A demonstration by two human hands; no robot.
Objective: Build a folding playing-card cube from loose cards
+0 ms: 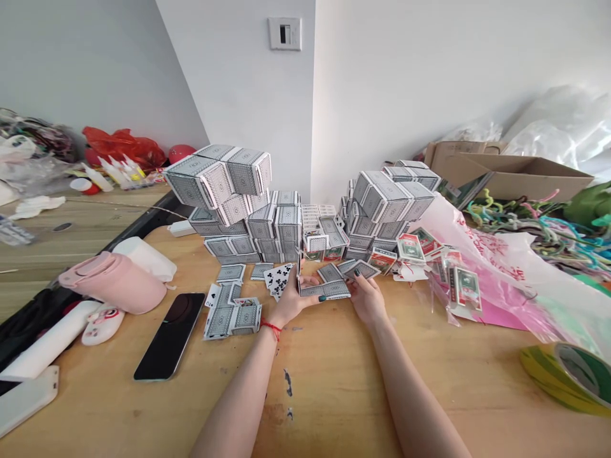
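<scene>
My left hand (288, 305), a red string at its wrist, pinches a joined piece of grey-backed playing cards (334, 290), with one card standing upright at its left side. In my right hand (368, 304) is a single playing card (363, 270), held between thumb and fingers just right of that piece. Behind my hands rise two stacks of blocks folded from cards, a left stack (233, 203) and a right stack (382, 207). Face-up cards (279, 280) lie beside my left hand. Folded and loose cards (232, 318) rest left of it.
A black phone (169, 337), a pink tumbler (112, 281) and a white mouse (102, 324) lie on the left. To the right are card boxes (464, 287), plastic wrapping (496, 254) and a yellow-green tape roll (568, 375). A cardboard box (520, 181) stands behind them.
</scene>
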